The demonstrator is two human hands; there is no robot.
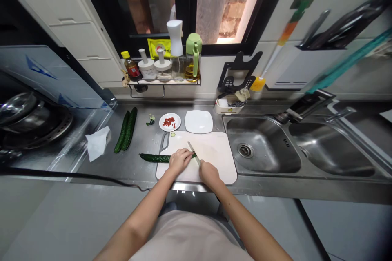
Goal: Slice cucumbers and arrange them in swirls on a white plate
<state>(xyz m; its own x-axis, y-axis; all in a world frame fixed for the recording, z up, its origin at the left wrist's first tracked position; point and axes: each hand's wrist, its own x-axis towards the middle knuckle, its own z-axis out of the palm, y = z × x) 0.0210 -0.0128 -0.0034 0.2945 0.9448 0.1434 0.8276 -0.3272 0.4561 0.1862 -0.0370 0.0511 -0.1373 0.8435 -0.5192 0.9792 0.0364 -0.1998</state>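
Note:
A dark green cucumber (156,158) lies across the left half of a white cutting board (219,155), its far left end sticking out past the board's edge. My left hand (179,160) is closed over its right part, fingers bent near the cut end. In my right hand (210,174) is a knife (194,152), gripped by the handle, with the blade slanting up and left beside those fingertips. A small bit of green shows at the blade. One thin cucumber slice (173,134) rests near the board's top left corner.
Behind the board stand a plate of red pieces (170,122) and a white square plate (199,121). Two whole cucumbers (126,129) and a crumpled paper towel (97,142) lie left. A double sink (263,144) is right. A condiment rack (165,82) hangs behind.

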